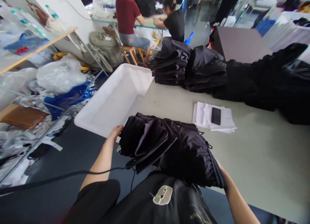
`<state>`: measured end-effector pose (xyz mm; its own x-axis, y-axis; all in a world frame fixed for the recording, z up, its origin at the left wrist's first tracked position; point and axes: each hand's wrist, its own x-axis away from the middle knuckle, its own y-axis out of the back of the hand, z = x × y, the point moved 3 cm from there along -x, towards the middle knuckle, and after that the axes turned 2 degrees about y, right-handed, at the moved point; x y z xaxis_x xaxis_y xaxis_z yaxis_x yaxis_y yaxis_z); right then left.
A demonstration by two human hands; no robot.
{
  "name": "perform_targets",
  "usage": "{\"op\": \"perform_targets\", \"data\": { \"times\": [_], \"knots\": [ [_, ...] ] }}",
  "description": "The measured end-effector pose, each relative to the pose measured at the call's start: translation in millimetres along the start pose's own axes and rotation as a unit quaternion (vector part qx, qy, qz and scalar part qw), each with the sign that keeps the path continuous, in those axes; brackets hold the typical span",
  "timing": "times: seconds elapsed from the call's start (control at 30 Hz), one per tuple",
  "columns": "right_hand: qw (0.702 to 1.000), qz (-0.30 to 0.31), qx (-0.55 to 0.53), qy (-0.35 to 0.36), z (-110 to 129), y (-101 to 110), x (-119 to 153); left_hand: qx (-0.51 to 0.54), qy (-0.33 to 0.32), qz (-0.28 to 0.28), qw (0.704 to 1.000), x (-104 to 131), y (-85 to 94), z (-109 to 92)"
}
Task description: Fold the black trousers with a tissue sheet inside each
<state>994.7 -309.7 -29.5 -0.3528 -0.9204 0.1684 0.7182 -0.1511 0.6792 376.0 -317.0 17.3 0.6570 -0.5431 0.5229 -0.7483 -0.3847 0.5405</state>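
A thick stack of folded black garments (169, 143) is held against my body at the table's front edge. My left hand (116, 132) grips its left end, with part of the fingers showing beside the cloth. At the right end my right hand (221, 172) supports the stack, its fingers hidden behind and under the fabric. Drawstrings hang from the stack's right side. Just beyond my left hand is a white plastic bin (104, 98) with nothing visible in it.
On the grey table (261, 153) lie white papers (226, 119) with a black phone (216, 116) on top. More black garment piles (171, 61) line the back edge, near a brown box (239, 43). Two people sit at a far table. Plastic bags (60, 75) fill the left side.
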Motion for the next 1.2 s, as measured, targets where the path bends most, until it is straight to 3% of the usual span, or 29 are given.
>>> {"op": "perform_targets", "data": {
  "times": [0.07,0.13,0.17,0.23,0.3,0.33,0.37,0.4,0.47,0.53,0.6,0.63,0.7,0.77,0.8,0.9,1.03,1.13,1.2],
  "knots": [
    [0.998,0.045,-0.003,-0.043,-19,-1,-5,0.02,-0.049,-0.078,0.996,15,21.6,0],
    [0.995,0.058,0.0,-0.078,-35,7,-11,0.035,-0.151,-0.142,0.978,55,32.3,-1],
    [0.995,0.032,0.004,-0.096,-39,14,-14,0.033,-0.21,-0.149,0.966,82,30.2,0],
    [0.99,-0.086,0.008,-0.113,-39,30,-16,-0.012,-0.304,-0.054,0.951,137,5.6,3],
    [0.977,-0.197,-0.015,-0.076,-21,37,-10,-0.084,-0.4,0.045,0.912,183,-33.0,10],
    [0.979,-0.195,-0.04,-0.039,-7,33,-4,-0.122,-0.437,0.065,0.889,199,-52.2,16],
    [0.986,-0.153,-0.07,0.001,10,23,5,-0.159,-0.461,0.066,0.87,208,-68.9,22],
    [0.992,-0.067,-0.102,0.035,28,8,16,-0.194,-0.471,0.049,0.859,212,-81.9,27],
    [0.978,0.134,-0.145,0.062,65,-29,47,-0.244,-0.463,0.01,0.852,208,-94.9,37],
    [0.951,0.248,-0.165,0.079,99,-59,81,-0.257,-0.476,0.044,0.84,201,-94.2,40],
    [0.935,0.286,-0.187,0.094,128,-79,110,-0.227,-0.515,0.106,0.82,198,-82.4,34],
    [0.928,0.298,-0.197,0.104,141,-85,122,-0.204,-0.533,0.11,0.814,197,-73.1,29],
    [0.911,0.33,-0.207,0.133,165,-95,139,-0.174,-0.542,0.034,0.821,194,-51.7,18],
    [0.887,0.383,-0.211,0.148,186,-107,150,-0.194,-0.515,-0.068,0.833,185,-34.9,12],
    [0.872,0.417,-0.212,0.141,194,-116,154,-0.221,-0.493,-0.093,0.836,178,-30.0,12],
    [0.827,0.516,-0.212,0.066,211,-156,161,-0.306,-0.452,-0.079,0.834,156,-24.5,20],
    [0.796,0.555,-0.233,-0.06,217,-219,169,-0.345,-0.482,-0.037,0.804,136,-20.1,25],
    [0.821,0.503,-0.24,-0.119,211,-249,173,-0.345,-0.532,0.031,0.773,132,-20.5,15],
    [0.831,0.477,-0.258,-0.124,206,-256,176,-0.336,-0.534,0.091,0.771,130,-23.8,6]
  ]
}}
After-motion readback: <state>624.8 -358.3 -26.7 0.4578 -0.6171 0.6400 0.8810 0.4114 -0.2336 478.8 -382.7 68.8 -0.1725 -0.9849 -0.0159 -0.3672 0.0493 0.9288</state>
